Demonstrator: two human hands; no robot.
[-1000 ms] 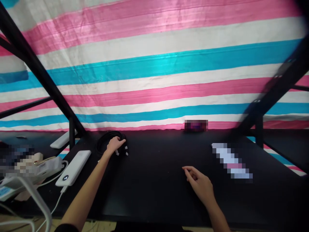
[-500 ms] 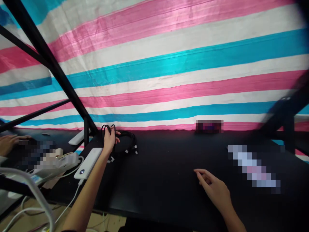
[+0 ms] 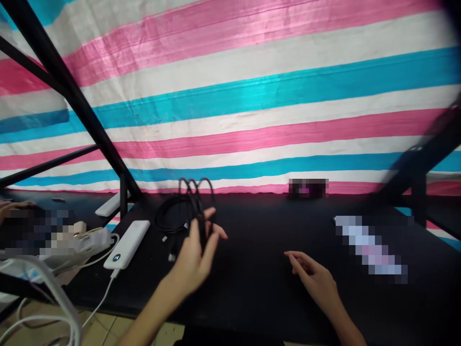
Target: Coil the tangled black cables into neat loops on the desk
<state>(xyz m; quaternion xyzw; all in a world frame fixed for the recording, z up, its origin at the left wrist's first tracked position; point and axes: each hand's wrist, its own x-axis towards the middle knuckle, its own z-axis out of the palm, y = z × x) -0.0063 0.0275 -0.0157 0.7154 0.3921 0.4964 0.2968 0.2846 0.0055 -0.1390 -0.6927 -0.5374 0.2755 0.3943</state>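
My left hand [image 3: 196,254] holds a bundle of black looped cables [image 3: 196,197] lifted off the black table [image 3: 252,288], fingers pinched round the strands. More black cable [image 3: 169,216] with small white plug ends lies coiled on the table just left of that hand. My right hand [image 3: 315,281] rests low over the table at the right, fingers loosely curled, nothing in it.
A white power bank [image 3: 127,244] with a white lead lies at the left, another white bar [image 3: 108,205] behind it. A black frame post [image 3: 72,96] slants across the left. Another person's hand [image 3: 10,206] shows at far left. A striped tarp hangs behind.
My left hand has lifted a few cables from the coil and carried them right and toward me. My right hand has barely moved.
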